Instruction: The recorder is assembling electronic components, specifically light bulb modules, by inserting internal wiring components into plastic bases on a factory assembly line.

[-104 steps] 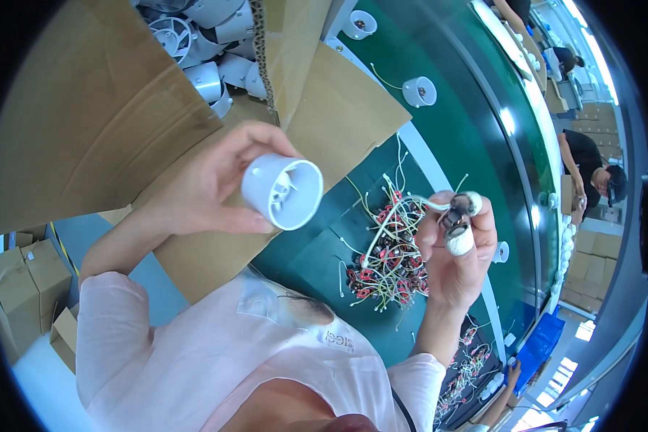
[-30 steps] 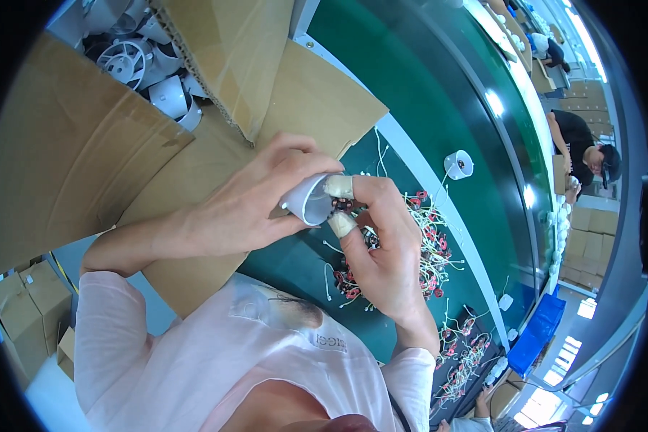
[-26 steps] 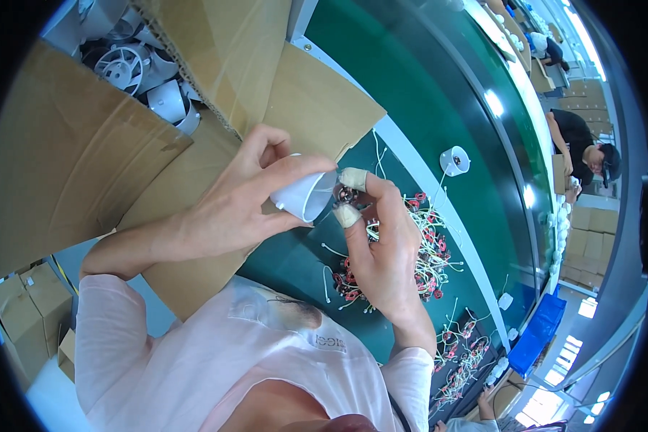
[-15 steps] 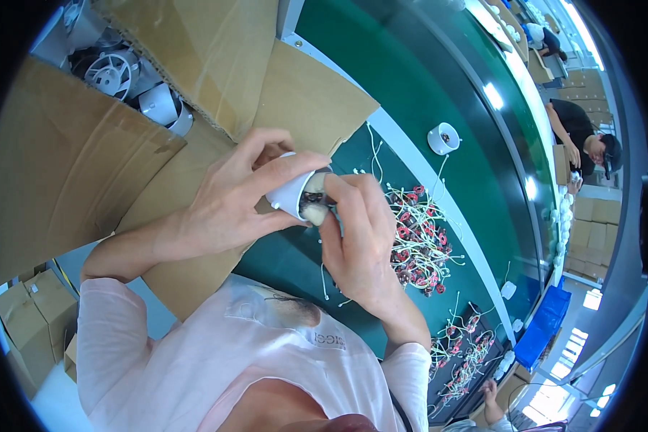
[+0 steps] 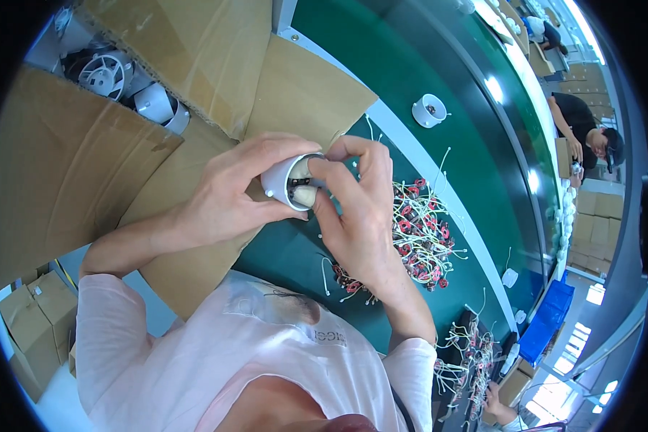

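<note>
Left hand's (image 5: 227, 189) got its fingers (image 5: 295, 146) wrapped round the white cup (image 5: 274, 181) mid-frame, open end facing right, pretty much at the right hand (image 5: 360, 212), whose covered fingers pinch a dark part (image 5: 297, 183) inside.

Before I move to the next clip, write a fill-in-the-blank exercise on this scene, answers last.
The left hand grips the outside of a cup coloured ____.
The fingers reaching into that cup belong to the ____ hand.
Beyond the hands, another cup sits on a surface coloured ____.
The box at upper left, holding more cups, is made of ____.
Missing words: white; right; green; cardboard.
</note>
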A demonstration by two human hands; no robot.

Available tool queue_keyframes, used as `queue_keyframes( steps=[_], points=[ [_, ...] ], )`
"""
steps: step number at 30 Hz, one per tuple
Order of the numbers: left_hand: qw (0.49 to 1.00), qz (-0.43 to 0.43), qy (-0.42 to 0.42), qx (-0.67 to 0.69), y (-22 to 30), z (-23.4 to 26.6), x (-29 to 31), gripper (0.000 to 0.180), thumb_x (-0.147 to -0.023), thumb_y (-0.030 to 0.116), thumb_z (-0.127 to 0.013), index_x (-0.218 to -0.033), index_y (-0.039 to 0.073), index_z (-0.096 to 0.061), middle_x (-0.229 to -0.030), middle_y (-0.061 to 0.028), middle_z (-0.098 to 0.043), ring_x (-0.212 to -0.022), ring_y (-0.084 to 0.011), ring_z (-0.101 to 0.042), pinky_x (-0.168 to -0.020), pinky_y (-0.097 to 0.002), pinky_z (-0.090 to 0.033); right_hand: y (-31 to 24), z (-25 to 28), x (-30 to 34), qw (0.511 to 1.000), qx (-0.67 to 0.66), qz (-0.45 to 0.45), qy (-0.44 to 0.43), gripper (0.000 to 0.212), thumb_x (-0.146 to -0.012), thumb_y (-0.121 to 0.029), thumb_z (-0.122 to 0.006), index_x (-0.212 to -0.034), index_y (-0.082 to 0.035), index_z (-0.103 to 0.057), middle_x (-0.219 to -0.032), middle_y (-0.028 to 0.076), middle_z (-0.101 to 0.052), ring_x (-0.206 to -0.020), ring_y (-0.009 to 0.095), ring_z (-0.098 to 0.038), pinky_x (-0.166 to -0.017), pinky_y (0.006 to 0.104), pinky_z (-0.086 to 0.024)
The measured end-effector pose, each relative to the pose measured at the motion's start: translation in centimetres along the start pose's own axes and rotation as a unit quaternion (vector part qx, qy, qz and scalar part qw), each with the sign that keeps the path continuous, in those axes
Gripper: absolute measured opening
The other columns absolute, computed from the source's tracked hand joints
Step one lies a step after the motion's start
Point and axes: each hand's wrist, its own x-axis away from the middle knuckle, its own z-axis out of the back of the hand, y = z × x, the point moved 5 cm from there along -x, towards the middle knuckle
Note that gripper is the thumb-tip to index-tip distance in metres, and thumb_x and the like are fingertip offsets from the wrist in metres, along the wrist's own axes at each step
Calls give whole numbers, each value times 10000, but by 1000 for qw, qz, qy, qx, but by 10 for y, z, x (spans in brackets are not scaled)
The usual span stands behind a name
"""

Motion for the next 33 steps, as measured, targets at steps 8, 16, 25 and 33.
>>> queue_keyframes(
  steps=[8, 16, 25, 33],
  points=[
    [1000, 9, -5, 3, 2, -1, -2, 556, -628, 55, -754, -1141, 54, -538, -1098, -114, -571, -1003, -272, -556, -853, -355, -454, 16, -10, 2, 975, -166, -132, -61, 257, -687, 54, -640, -928, -5, -573, -1007, 139, -565, -948, 274, -563, -806, 322, -452],
    [852, -101, 50, -512, 18, 64, 41, 314, -684, 48, -630, -990, 19, -567, -1044, -130, -561, -993, -279, -518, -825, -403, -436, 132, 88, 38, 957, 10, -281, 76, 203, -830, -6, -538, -1030, 6, -569, -923, 62, -625, -853, 125, -584, -755, 249, -461],
    [746, -81, 17, -660, -65, 53, -15, 229, -729, 79, -530, -939, 38, -610, -1002, -96, -601, -924, -278, -556, -750, -390, -446, 147, 93, 28, 967, 182, -142, 111, 191, -780, 21, -534, -959, -16, -589, -842, 126, -608, -752, 281, -603, -692, 320, -478],
    [791, -13, -12, -611, -36, 44, -20, 216, -732, 76, -522, -923, 40, -617, -939, -100, -614, -852, -296, -565, -726, -397, -446, 75, 49, 50, 981, 61, -118, -142, 246, -764, 80, -540, -996, 6, -568, -951, 137, -579, -810, 272, -602, -733, 316, -482]
  ],
)
